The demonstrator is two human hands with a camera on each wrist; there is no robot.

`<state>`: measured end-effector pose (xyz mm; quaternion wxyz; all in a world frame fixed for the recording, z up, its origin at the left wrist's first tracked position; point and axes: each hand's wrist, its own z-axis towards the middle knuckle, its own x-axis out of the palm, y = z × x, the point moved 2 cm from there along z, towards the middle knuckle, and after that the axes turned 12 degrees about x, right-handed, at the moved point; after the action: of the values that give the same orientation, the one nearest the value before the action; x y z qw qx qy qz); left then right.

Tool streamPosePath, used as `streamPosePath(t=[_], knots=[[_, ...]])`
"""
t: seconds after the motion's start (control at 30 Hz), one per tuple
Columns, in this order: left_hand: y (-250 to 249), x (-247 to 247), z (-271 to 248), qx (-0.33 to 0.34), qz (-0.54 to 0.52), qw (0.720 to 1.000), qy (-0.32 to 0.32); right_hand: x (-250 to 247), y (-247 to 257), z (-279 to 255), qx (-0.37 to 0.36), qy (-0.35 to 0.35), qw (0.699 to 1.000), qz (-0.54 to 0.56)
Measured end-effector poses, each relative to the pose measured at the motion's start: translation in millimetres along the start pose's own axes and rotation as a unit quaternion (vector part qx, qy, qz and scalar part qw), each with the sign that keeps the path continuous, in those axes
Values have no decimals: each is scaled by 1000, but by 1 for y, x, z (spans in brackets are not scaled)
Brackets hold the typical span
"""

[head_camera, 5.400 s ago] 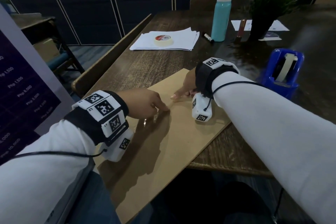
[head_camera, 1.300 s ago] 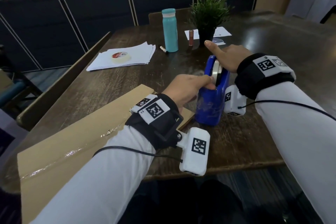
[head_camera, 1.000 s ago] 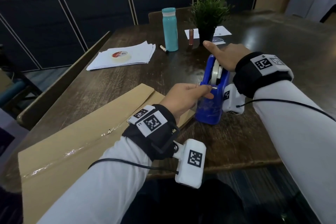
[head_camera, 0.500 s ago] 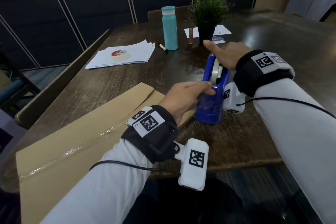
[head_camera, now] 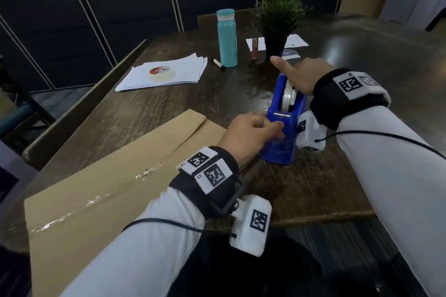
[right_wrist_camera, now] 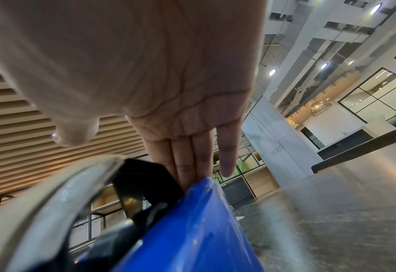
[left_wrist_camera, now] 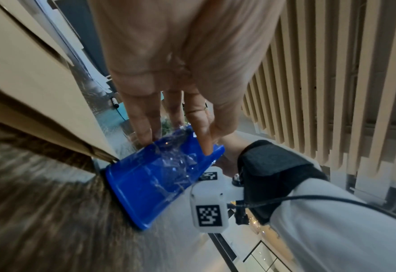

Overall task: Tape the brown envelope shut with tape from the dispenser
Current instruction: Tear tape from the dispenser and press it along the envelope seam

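The brown envelope (head_camera: 115, 176) lies flat at the table's near left, with a strip of clear tape (head_camera: 96, 200) along its flap seam. Just right of it stands the blue tape dispenser (head_camera: 280, 142), holding its tape roll (head_camera: 288, 95). My left hand (head_camera: 272, 128) is at the dispenser's near end below the cutter. In the left wrist view its thumb and index finger (left_wrist_camera: 206, 147) pinch crinkled clear tape (left_wrist_camera: 176, 162) over the blue front (left_wrist_camera: 146, 187). My right hand (head_camera: 301, 75) rests on the dispenser's top with straight fingers (right_wrist_camera: 199, 162) against the blue side (right_wrist_camera: 192, 230).
A stack of white paper (head_camera: 183, 72) with a masking tape roll (head_camera: 160, 72) lies at the back left. A teal bottle (head_camera: 226, 37), a marker (head_camera: 219, 64) and a potted plant (head_camera: 277, 24) stand behind the dispenser. The table's front edge (head_camera: 313, 217) is close.
Both hands left the envelope and went to the dispenser. In the last second my left fingertips slid a little down its near end; the right hand stayed on top.
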<state>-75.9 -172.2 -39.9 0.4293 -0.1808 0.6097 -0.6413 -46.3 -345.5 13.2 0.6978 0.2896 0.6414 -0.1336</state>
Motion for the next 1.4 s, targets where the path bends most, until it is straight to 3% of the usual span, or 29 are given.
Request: streamPosePath(t=[0.13,0.3,0.37,0.5,0.67,0.87,1.03,1.17,1.4], knots=[[-2,-3,0,4,29,999,13,0,0,-1,6,4,1000,1],[-9,-14,-1,8,127,986,108,0,1,-3,8,11,1000,2],[-15,-25,-3,17,137,983,119,-2,2,-5,10,17,1000,3],[-23,-65,-14,59,200,976,70,-4,0,-6,-12,34,999,25],[-17,-117,-38,68,191,979,18,-15,6,-24,-23,35,999,11],[-17,-146,-60,74,191,979,-3,-37,51,-72,-187,-30,981,31],[-13,-156,-73,85,206,975,-16,-17,88,-108,-271,72,946,161],[-12,-161,-83,103,191,976,-29,4,106,-119,-279,156,916,242],[-10,-167,-91,104,201,974,-30,17,127,-124,-263,194,898,295]])
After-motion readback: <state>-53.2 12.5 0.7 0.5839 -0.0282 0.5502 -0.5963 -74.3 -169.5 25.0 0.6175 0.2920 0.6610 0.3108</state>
